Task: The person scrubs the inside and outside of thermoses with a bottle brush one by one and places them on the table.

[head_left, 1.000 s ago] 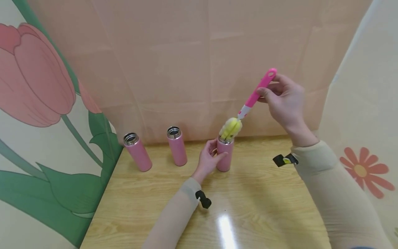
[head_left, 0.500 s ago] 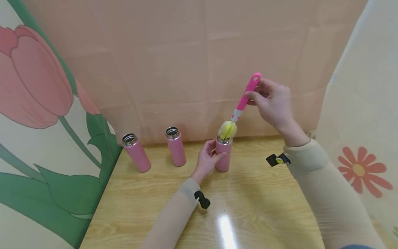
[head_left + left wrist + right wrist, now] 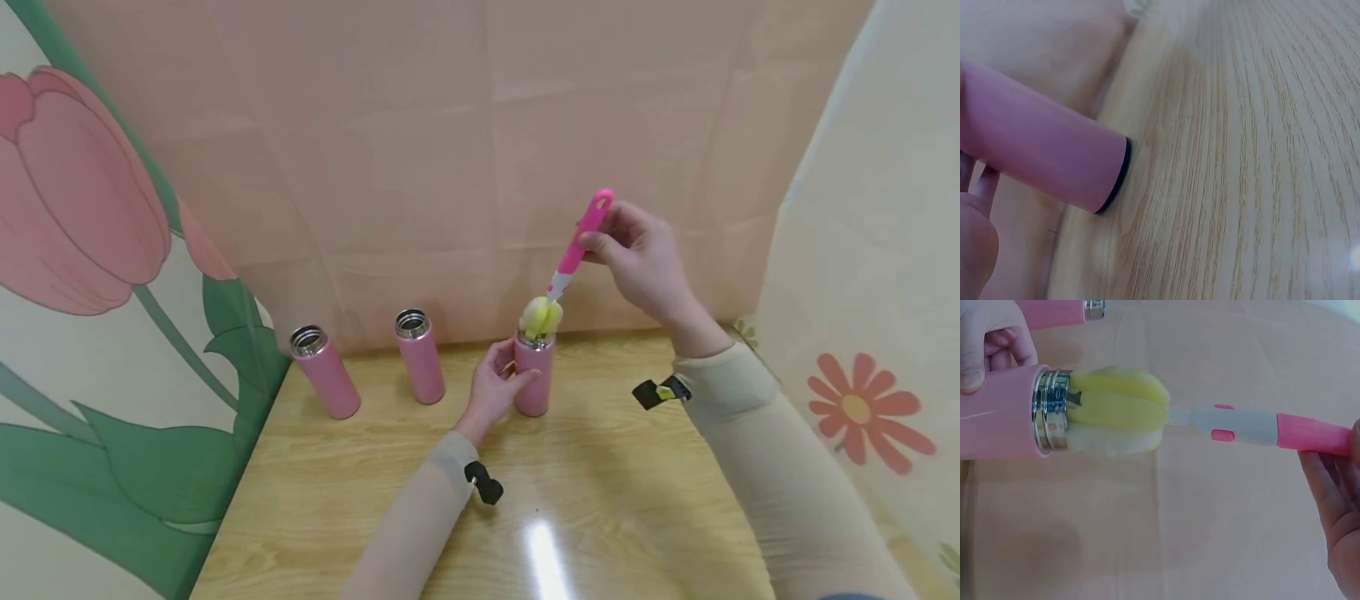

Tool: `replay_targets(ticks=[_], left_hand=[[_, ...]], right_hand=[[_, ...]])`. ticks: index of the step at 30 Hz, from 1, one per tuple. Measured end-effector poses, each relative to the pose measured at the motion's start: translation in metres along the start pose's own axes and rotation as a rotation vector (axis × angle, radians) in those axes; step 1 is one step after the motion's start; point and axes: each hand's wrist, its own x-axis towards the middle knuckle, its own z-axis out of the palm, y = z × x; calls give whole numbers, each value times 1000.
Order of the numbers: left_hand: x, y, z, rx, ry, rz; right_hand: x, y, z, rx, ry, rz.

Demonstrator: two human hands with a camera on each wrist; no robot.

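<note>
My left hand (image 3: 495,390) grips a pink thermos bottle (image 3: 533,383) that stands upright on the table, its steel neck uncovered. Above it, my right hand (image 3: 641,262) pinches the pink handle of a bottle brush (image 3: 582,237) between thumb and fingers. The brush slants down to the left, and its yellow and white sponge head (image 3: 1116,411) sits at the bottle's mouth, its lower end hidden inside the neck and most of it still outside. In the left wrist view, the bottle's dark base (image 3: 1116,178) rests on the wood.
Two more pink thermos bottles without lids, one near (image 3: 421,358) and one farther left (image 3: 326,375), stand to the left of my left hand. The wooden table (image 3: 360,500) meets a peach backdrop (image 3: 375,167) behind the bottles. Printed panels flank both sides.
My right hand has moved left and slightly down with the brush, which stands steeper. The sponge head sits a little lower at the bottle's mouth. My left hand keeps its grip.
</note>
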Motion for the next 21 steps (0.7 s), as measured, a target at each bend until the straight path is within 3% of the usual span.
replay_targets(ticks=[10, 21], left_hand=[[-2, -4, -1, -18, -9, 9], [-2, -1, 1, -16, -2, 6]], right_hand=[[-1, -2, 8, -88, -110, 92], [0, 3, 14, -128, -89, 96]])
